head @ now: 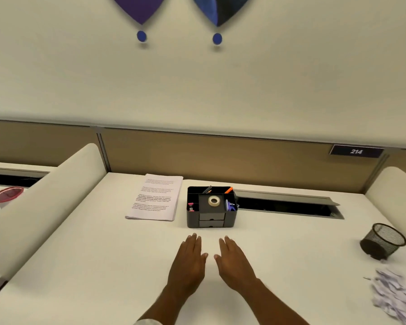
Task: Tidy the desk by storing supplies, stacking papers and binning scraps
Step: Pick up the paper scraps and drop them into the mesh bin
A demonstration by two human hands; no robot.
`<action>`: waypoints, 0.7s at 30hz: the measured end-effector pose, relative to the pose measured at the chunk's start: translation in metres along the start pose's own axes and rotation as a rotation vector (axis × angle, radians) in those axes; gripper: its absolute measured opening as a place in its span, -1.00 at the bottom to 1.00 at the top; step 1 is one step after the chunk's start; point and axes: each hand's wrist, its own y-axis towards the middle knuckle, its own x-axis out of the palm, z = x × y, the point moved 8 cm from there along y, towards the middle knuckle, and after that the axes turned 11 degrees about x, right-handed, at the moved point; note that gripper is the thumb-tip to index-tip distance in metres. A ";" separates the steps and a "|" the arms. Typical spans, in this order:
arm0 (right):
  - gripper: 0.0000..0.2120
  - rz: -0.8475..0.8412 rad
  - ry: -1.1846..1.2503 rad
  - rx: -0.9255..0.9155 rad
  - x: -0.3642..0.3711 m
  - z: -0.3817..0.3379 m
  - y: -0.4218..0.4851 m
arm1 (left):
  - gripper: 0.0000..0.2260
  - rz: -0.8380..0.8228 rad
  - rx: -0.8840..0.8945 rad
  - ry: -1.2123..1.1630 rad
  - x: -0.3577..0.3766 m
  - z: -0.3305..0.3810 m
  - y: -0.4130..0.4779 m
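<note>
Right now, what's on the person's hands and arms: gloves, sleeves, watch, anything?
Bare left hand and bare right hand: no gloves, rings, watch or wristband visible. Both forearms are uncovered down to the frame edge. A sliver of white fabric, probably a sleeve edge, shows by the left arm at the bottom of the head view.

Found the organiser (211, 222) just beyond the left hand (188, 261) and right hand (234, 261), tape roll (214, 201) inside. Saw the paper stack (155, 198) beyond-left, beside it. Noted the mesh bin (382, 241) well right, perhaps tilted, and scraps (394, 294) nearer.
</note>
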 end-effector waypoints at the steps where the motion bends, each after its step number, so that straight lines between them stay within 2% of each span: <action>1: -0.48 0.012 -0.005 0.003 -0.004 0.014 -0.005 | -0.47 -0.013 0.007 -0.023 0.005 0.014 0.003; 11: -0.46 0.099 0.028 0.150 -0.045 0.128 -0.044 | -0.50 -0.025 0.146 -0.056 0.027 0.121 0.027; 16: -0.18 0.188 0.084 0.234 -0.063 0.167 -0.055 | -0.50 -0.035 0.247 -0.090 0.034 0.158 0.046; 21: -0.12 0.192 0.050 0.345 -0.074 0.207 -0.058 | -0.49 -0.071 0.331 -0.139 0.048 0.195 0.066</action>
